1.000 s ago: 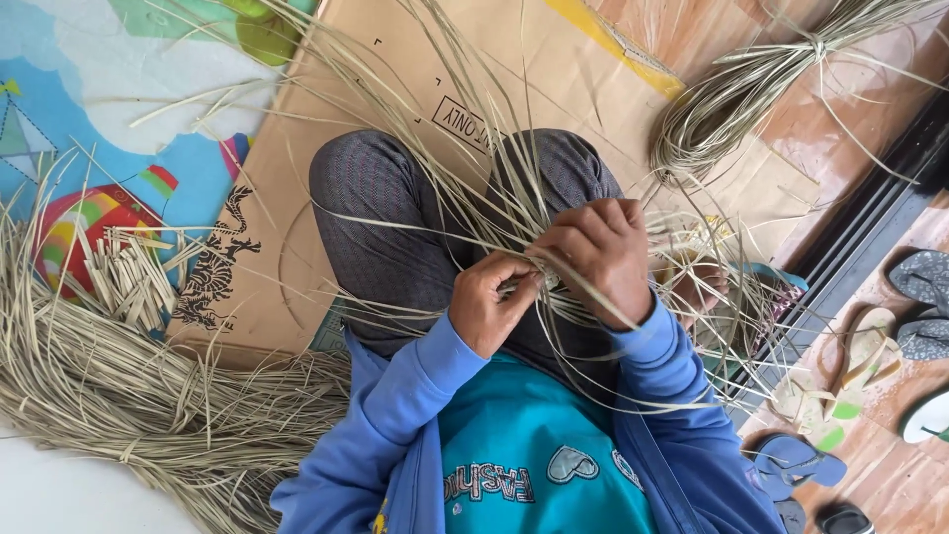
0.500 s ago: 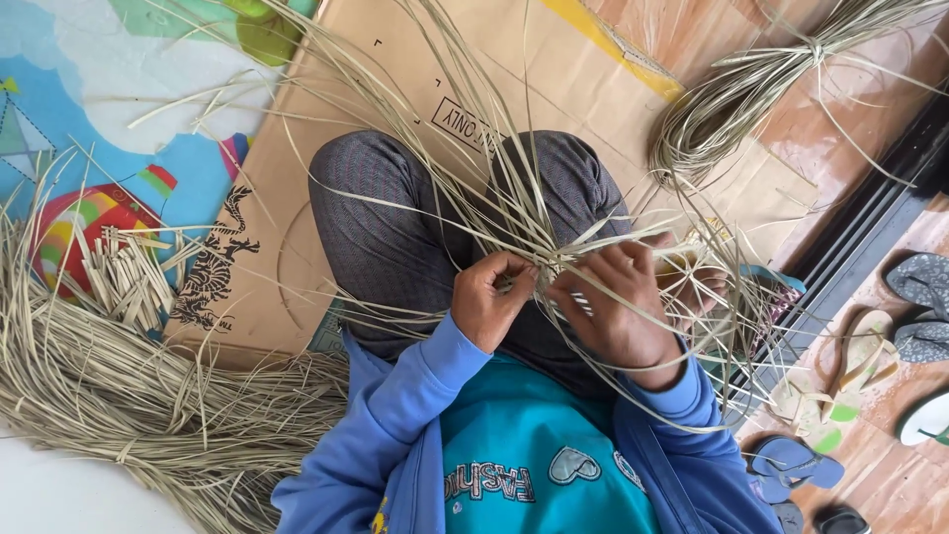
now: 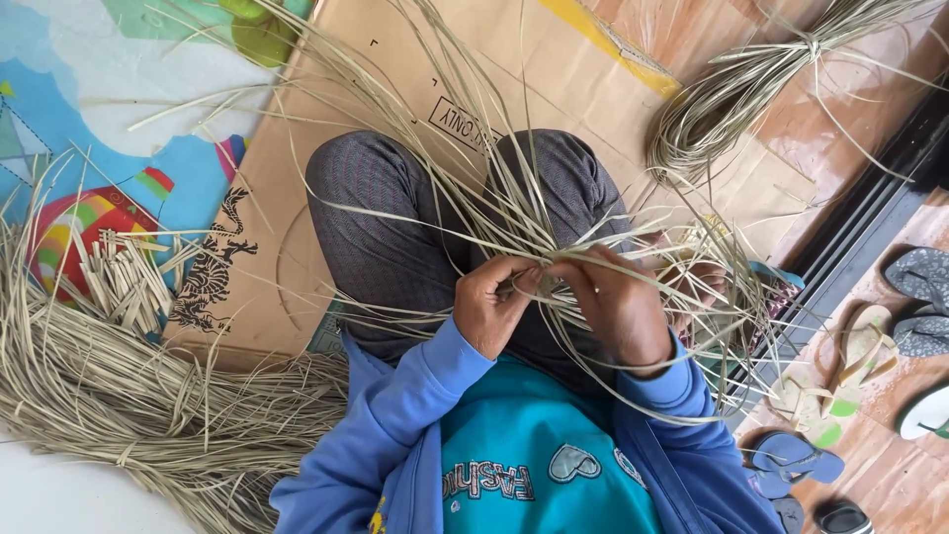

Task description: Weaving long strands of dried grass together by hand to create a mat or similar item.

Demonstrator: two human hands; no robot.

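Over the lap, the left hand (image 3: 491, 309) and the right hand (image 3: 615, 307) meet, the fingers of both pinched shut on pale straw strips (image 3: 514, 213) that fan out across the grey-trousered knees (image 3: 381, 232). Beneath the legs lies a flattened cardboard sheet (image 3: 297, 188) on the floor. Farther off, a loose straw heap (image 3: 109, 396) spreads at one side, and a coiled bundle (image 3: 722, 104) lies near the sandals (image 3: 909, 297).

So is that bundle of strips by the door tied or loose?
Tied. The coiled bundle is cinched by a knot near its top, with loose ends fanning beyond; it lies on the floor, apart from both hands.
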